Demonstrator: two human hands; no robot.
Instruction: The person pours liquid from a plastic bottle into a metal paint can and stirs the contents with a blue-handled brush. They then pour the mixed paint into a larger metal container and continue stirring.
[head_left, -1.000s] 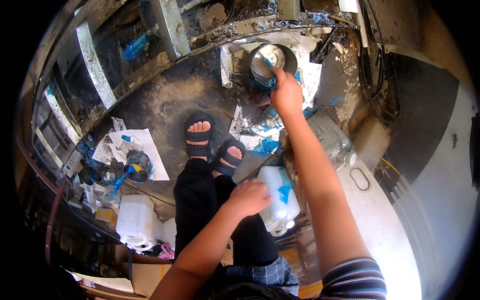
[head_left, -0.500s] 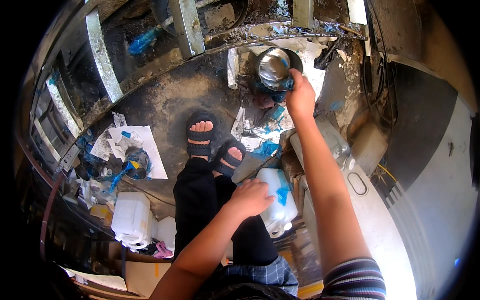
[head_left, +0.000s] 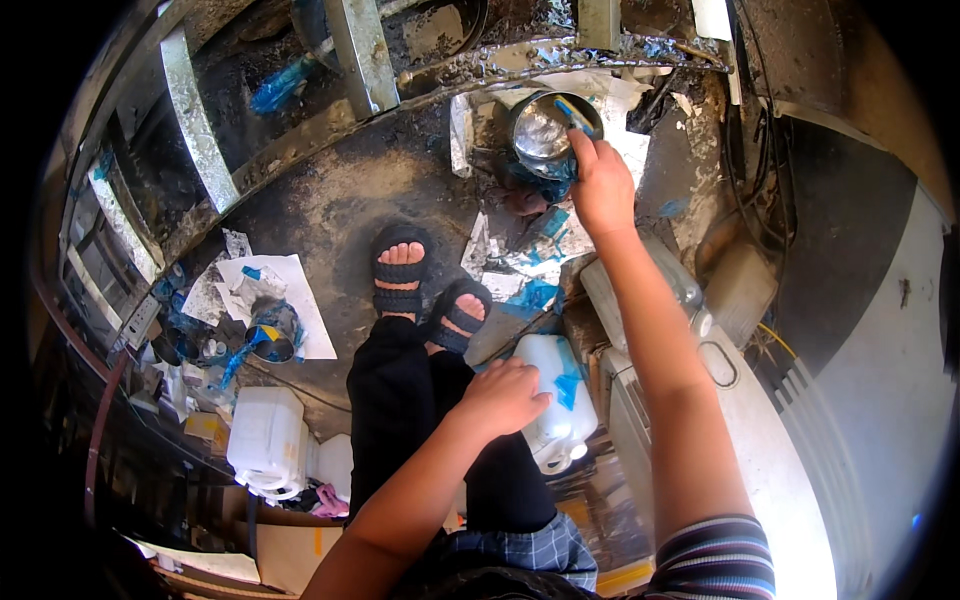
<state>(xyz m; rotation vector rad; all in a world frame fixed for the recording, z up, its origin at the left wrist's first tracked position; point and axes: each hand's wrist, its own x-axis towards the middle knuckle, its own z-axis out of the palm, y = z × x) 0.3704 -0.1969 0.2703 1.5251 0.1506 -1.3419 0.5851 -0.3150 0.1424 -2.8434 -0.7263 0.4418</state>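
Note:
My right hand [head_left: 602,185] reaches far forward over a round metal pot [head_left: 540,137] with a shiny inside. Its fingers are closed at the end of a thin blue-and-yellow stick-like tool [head_left: 575,113], which lies across the pot's opening; whether it is a brush, I cannot tell. Blue-stained material clings around the pot's lower side. My left hand [head_left: 503,395] rests on my knee with its fingers curled, beside a white plastic jerrycan [head_left: 543,372] marked with blue. Nothing shows in that hand; its fingertips are partly hidden.
Paint-spattered paper [head_left: 540,262] lies under and before the pot. A metal frame [head_left: 360,60] runs along the far side. At left stand a blue-smeared can [head_left: 275,335] on white paper and another white jerrycan [head_left: 266,437]. A pale panel [head_left: 760,440] borders the right.
My right hand has shifted slightly over the pot's rim, and the blue-and-yellow tool now shows clearly inside the opening. My left hand has stayed on the knee.

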